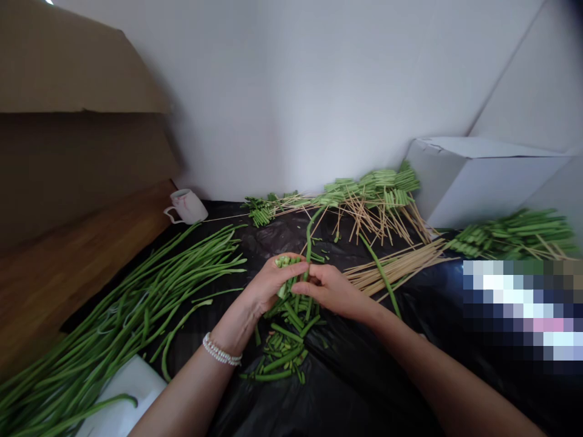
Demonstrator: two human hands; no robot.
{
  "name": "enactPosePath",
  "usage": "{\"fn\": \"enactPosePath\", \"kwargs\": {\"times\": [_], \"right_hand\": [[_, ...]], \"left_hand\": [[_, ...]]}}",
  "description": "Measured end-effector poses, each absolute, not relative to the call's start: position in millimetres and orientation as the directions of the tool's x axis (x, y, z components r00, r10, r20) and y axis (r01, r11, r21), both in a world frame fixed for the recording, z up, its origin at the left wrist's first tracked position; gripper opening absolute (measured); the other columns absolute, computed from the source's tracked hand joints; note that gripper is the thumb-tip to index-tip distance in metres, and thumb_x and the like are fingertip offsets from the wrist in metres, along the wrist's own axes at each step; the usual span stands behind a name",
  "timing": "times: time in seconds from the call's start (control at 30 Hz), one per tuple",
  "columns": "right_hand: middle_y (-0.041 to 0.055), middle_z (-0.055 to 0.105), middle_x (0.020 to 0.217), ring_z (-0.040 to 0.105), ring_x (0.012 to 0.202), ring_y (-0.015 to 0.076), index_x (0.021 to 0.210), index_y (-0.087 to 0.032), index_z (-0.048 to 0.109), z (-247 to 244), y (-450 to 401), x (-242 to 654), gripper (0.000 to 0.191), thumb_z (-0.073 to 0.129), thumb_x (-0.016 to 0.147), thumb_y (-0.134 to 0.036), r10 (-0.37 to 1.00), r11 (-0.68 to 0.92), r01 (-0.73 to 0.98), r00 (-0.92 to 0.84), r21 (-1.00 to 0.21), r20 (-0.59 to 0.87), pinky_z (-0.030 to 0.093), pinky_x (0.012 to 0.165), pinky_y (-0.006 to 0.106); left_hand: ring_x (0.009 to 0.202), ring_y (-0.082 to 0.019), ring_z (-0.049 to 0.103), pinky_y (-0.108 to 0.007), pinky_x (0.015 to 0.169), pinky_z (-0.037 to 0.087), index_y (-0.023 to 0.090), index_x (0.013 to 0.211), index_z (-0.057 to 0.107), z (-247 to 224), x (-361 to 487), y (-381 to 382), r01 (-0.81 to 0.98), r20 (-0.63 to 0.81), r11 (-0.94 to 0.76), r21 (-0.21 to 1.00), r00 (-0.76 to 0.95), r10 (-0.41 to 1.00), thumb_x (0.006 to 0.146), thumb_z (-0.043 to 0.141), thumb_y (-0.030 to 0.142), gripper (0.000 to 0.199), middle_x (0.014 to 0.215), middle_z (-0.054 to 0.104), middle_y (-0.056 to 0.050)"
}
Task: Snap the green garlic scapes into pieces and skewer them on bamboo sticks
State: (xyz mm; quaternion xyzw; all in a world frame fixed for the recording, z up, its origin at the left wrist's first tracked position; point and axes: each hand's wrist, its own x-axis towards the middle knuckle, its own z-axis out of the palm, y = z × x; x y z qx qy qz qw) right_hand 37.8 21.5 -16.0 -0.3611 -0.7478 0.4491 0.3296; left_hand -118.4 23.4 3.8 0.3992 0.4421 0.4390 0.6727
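While the left hand (273, 280) curls around a bunch of short green pieces (286, 267), its thumb lying across them, the right hand (334, 292) meets it with thumb and forefinger closed, seemingly pinching 1 long green stalk (309, 240). Both hands are raised just beyond the heap of loose pieces (277, 364), which serves as the landmark here.

Handled well, the stalk probably wants a light pinch close to the bunch, with its free length kept clear of the wrists. I would keep the left fingers snug, not tight (fresh stems like these likely bruise or slip), so that the short pieces stay side by side.

The stalk is slim, smooth and mid-green, standing up from the fingers and bending over at the top, beyond the heap. The bunched pieces show paler ends; how many there are cannot be told, since the fingers cover part of them.

Farther out, a sheaf of long stalks (132, 315) spreads left of the heap, with a white mug (190, 206) past its far end. Bare thin sticks (405, 262) lie to the right of the heap and beyond it, and farther back rest green rows threaded on sticks (382, 181). Black plastic sheeting (364, 382) runs beneath the heap.
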Motion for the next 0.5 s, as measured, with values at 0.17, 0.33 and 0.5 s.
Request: {"fn": "enactPosePath", "kwargs": {"times": [0.17, 0.33, 0.5], "right_hand": [[-0.0057, 0.042, 0.049, 0.039, 0.048, 0.0083, 0.059, -0.018, 0.053, -13, 28, 45, 0.043, 0.055, 0.087, -0.051, 0.915, 0.258, 0.286, -0.378, -0.923, 0.139, 0.029, 0.047, 0.023], [-0.0057, 0.051, 0.057, 0.041, 0.044, 0.0074, 0.077, -0.019, 0.058, -2, 31, 51, 0.032, 0.057, 0.085, -0.050, 0.949, 0.101, 0.018, -0.302, -0.995, 0.091, 0.031, 0.043, 0.021], [-0.0050, 0.055, 0.059, 0.046, 0.047, 0.0080, 0.076, -0.019, 0.060, 4, 26, 45, 0.018, 0.066, 0.078, -0.036, 0.956, 0.182, -0.029, -0.228, -0.983, 0.184, 0.036, 0.047, 0.022]], "left_hand": [[0.053, -0.009, 0.058, -0.020, 0.055, 0.046, 0.014, 0.082, 0.066, 8, -117, 24, -0.243, -0.248, 0.281, 0.928, 0.159, 0.956, 0.059, 0.083, 0.027, 0.032, 0.063, 0.065, 0.002], [0.061, -0.010, 0.060, -0.021, 0.061, 0.046, 0.013, 0.080, 0.069, 9, -115, 19, -0.095, -0.225, 0.261, 0.961, 0.284, 0.932, 0.066, 0.075, 0.026, 0.019, 0.071, 0.068, -0.001], [0.061, -0.010, 0.057, -0.021, 0.061, 0.044, 0.013, 0.078, 0.070, 7, -119, 18, 0.075, -0.143, 0.125, 0.989, 0.328, 0.934, 0.074, 0.069, 0.031, 0.018, 0.071, 0.067, 0.000]]}}
